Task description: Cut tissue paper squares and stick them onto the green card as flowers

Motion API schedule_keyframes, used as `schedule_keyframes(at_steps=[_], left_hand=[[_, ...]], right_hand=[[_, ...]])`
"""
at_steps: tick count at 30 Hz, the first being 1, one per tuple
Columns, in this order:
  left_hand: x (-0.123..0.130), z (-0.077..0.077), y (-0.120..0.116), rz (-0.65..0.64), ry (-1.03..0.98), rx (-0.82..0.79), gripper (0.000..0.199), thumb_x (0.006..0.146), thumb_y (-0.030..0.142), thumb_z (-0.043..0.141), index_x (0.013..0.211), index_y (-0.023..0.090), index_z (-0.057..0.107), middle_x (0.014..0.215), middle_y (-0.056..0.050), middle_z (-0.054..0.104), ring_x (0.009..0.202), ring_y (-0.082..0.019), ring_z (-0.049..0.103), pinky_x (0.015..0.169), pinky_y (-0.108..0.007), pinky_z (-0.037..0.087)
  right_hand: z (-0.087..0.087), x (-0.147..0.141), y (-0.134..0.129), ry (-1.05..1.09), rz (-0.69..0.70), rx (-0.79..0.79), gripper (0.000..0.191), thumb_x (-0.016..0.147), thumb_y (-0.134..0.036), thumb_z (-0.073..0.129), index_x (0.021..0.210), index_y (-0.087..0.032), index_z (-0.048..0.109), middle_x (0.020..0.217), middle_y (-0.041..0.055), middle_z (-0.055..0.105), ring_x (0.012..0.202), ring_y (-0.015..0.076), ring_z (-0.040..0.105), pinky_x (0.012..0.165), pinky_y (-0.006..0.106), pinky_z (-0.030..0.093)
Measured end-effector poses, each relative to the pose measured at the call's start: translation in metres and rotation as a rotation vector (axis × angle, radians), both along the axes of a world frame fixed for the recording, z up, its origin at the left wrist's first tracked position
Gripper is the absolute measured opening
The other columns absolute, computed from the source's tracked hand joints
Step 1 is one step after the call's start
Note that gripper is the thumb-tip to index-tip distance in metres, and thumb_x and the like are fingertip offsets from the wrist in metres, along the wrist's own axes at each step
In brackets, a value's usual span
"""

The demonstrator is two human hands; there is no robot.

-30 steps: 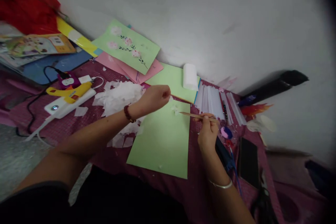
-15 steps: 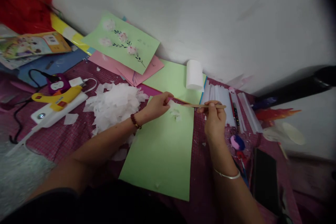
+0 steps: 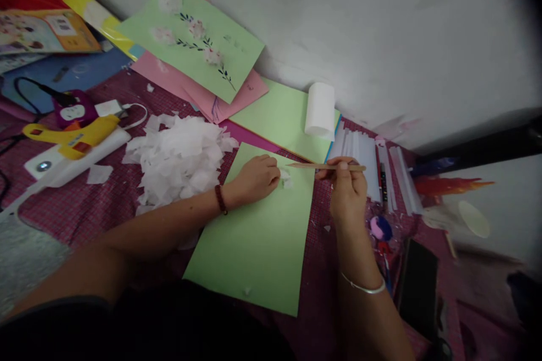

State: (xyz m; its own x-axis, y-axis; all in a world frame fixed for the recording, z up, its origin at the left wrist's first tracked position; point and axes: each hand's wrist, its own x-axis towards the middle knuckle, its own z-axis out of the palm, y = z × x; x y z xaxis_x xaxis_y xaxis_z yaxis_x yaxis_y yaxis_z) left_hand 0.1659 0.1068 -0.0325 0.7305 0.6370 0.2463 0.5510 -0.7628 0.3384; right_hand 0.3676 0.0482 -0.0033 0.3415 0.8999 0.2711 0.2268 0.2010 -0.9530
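Note:
My left hand (image 3: 257, 179) rests at the upper part of a green sheet (image 3: 254, 242), its fingers curled together; what they hold, if anything, is hidden. Just right of its fingertips, small white paper bits (image 3: 287, 179) sit on the sheet. My right hand (image 3: 347, 183) grips a thin wooden stick (image 3: 311, 166) near its thick end, with the pointed tip directed left, close above the white bits. Left of the sheet lies a heap of torn white tissue pieces (image 3: 182, 158).
A white tissue roll (image 3: 320, 110) stands behind on another green sheet (image 3: 275, 115). A green card with paper flowers (image 3: 199, 45) lies at the back left. A yellow glue gun (image 3: 76, 135) rests on a white power strip (image 3: 55, 164). White strips (image 3: 359, 158) and a dark case (image 3: 419, 282) are at right.
My left hand has lowered from above the white bits to the green sheet, with its fingers turned down. The stick stays in my right hand, its tip slightly further left. The view has shifted.

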Motion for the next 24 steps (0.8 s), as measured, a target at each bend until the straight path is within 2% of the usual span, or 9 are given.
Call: schedule_keyframes(at_steps=[5, 10, 18, 24], left_hand=[[0.002, 0.0008, -0.0021, -0.001, -0.007, -0.068, 0.02, 0.086, 0.015, 0.053, 0.074, 0.014, 0.069, 0.079, -0.007, 0.064, 0.078, -0.018, 0.055, 0.077, -0.032, 0.043], [0.0025, -0.0037, -0.002, -0.039, -0.004, -0.06, 0.021, 0.091, 0.018, 0.052, 0.083, 0.015, 0.071, 0.082, -0.006, 0.066, 0.08, -0.018, 0.057, 0.078, -0.031, 0.044], [0.0026, -0.008, -0.0011, -0.063, -0.02, -0.085, 0.021, 0.093, 0.019, 0.051, 0.09, 0.014, 0.071, 0.088, -0.008, 0.068, 0.086, -0.019, 0.059, 0.083, -0.032, 0.047], [0.002, -0.0086, 0.0, 0.063, -0.141, -0.174, 0.017, 0.081, 0.008, 0.052, 0.092, 0.014, 0.064, 0.089, -0.007, 0.065, 0.087, -0.019, 0.058, 0.08, -0.031, 0.048]], right_hand=[[0.0047, -0.0065, -0.0009, -0.155, 0.036, -0.019, 0.029, 0.098, -0.042, 0.043, 0.083, -0.023, 0.059, 0.066, -0.0001, 0.058, 0.061, 0.0169, 0.057, 0.062, 0.033, 0.045], [0.0034, -0.0073, 0.0014, -0.309, 0.046, -0.031, 0.032, 0.1, -0.041, 0.039, 0.084, -0.022, 0.059, 0.067, -0.0018, 0.056, 0.06, 0.014, 0.056, 0.061, 0.031, 0.042], [-0.0006, -0.0085, 0.0012, -0.409, 0.065, -0.037, 0.03, 0.101, -0.038, 0.038, 0.086, -0.022, 0.058, 0.068, -0.0016, 0.057, 0.06, 0.014, 0.056, 0.06, 0.03, 0.042], [-0.0009, -0.01, 0.0026, -0.537, 0.066, -0.02, 0.029, 0.101, -0.037, 0.039, 0.085, -0.023, 0.059, 0.068, -0.0008, 0.059, 0.061, 0.0157, 0.057, 0.062, 0.031, 0.042]])
